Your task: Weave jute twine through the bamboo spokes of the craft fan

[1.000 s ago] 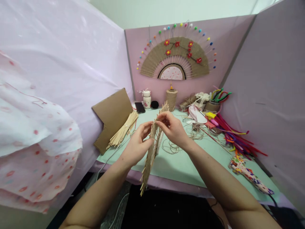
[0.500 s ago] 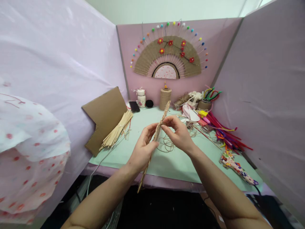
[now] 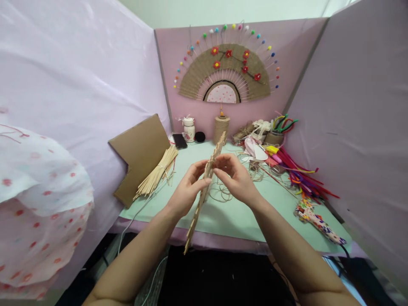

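In the head view a long panel of thin wooden sticks [image 3: 201, 202], seen almost edge-on, slants over the front of the table. My left hand [image 3: 190, 187] is closed around its left side, thumb on the near face. On the other side, my right hand [image 3: 234, 178] has its fingertips and thumb pressed to the panel's upper half. Whether those fingers also pinch a thread is too small to tell. Loose loops of jute twine [image 3: 223, 193] lie on the table behind the panel.
A bundle of sticks [image 3: 156, 174] leans by a cardboard piece [image 3: 140, 148] at left. A twine spool [image 3: 222, 126] and white bottle [image 3: 189, 129] stand at the back. Pipe cleaners [image 3: 299, 174] and a patterned glue gun [image 3: 318, 223] lie at right. A decorated fan [image 3: 191, 80] hangs behind.
The panel has turned slightly, so more of its stick ends and face show. Both hands have shifted a little with it and stay on it.
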The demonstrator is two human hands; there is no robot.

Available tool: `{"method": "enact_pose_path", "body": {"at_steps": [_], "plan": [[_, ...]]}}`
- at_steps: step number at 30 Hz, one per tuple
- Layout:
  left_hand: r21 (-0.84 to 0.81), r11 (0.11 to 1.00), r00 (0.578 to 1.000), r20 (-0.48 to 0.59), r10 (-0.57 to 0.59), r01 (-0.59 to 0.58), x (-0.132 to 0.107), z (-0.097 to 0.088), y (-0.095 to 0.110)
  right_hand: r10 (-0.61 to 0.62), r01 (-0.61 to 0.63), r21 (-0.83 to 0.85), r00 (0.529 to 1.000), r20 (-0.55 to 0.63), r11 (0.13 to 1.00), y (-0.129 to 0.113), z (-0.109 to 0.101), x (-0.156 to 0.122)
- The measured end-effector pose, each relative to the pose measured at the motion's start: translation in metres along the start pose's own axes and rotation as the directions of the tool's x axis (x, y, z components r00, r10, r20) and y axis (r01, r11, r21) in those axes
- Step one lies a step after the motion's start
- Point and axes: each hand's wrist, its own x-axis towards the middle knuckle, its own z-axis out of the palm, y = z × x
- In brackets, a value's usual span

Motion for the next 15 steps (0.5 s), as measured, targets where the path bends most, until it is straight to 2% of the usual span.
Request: {"method": "enact_pose_path", "body": {"at_steps": [4, 8, 11, 15], "plan": [[0.182, 0.978, 0.966, 0.254, 0.059, -0.107, 0.005, 0.010, -0.015, 0.147, -0.129, 0.134, 0.980, -0.133, 0.983, -0.001, -0.018, -0.022], [0.367, 0.891, 0.886, 0.458, 0.076, -0.266, 0.002, 0.042, -0.027, 0.349, -0.304, 0.259, 0.925, -0.148, 0.917, 0.000, -0.057, -0.064], [0.517, 0.802, 0.838, 0.545, -0.038, -0.300, -0.002, 0.065, -0.041, 0.480, -0.435, 0.263, 0.866, -0.139, 0.861, 0.006, -0.086, -0.097], [0.696, 0.654, 0.809, 0.546, -0.217, -0.295, -0.005, 0.081, -0.067, 0.607, -0.575, 0.218, 0.786, -0.120, 0.788, 0.024, -0.108, -0.127]]}}
